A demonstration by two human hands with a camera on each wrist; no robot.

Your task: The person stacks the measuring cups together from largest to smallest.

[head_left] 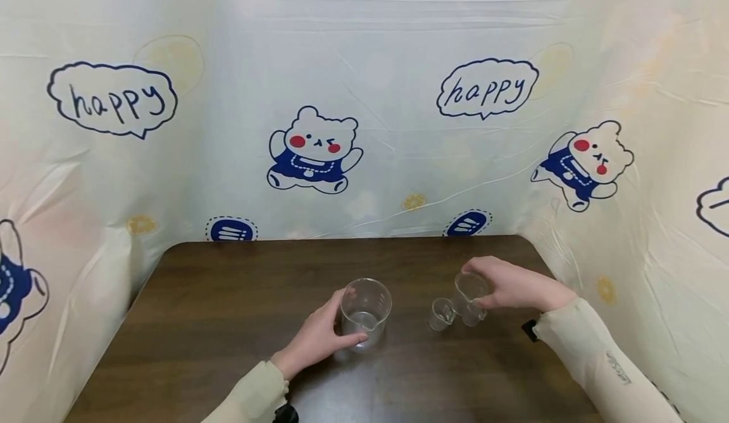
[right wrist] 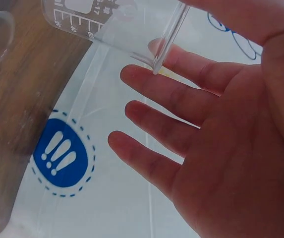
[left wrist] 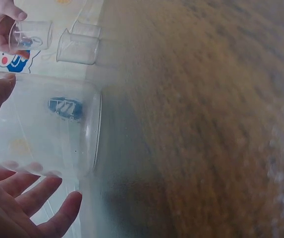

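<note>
A large clear glass beaker (head_left: 370, 303) stands upright on the brown table. My left hand (head_left: 316, 339) holds it from the left, thumb at the front and fingers curved behind its wall. On the right, my right hand (head_left: 507, 285) pinches a medium beaker (head_left: 468, 287) near its rim. White graduation marks show on this beaker in the right wrist view, where the thumb and upper fingers are at the rim. The left wrist view has it raised off the table. Two smaller beakers, one (head_left: 441, 316) to the left and one (head_left: 473, 316) partly behind the raised glass, stand close by.
The dark wooden table (head_left: 239, 303) ends at a straight back edge with rounded corners. A pale patterned curtain (head_left: 393, 170) hangs right behind it and along both sides. Black straps show at both wrists.
</note>
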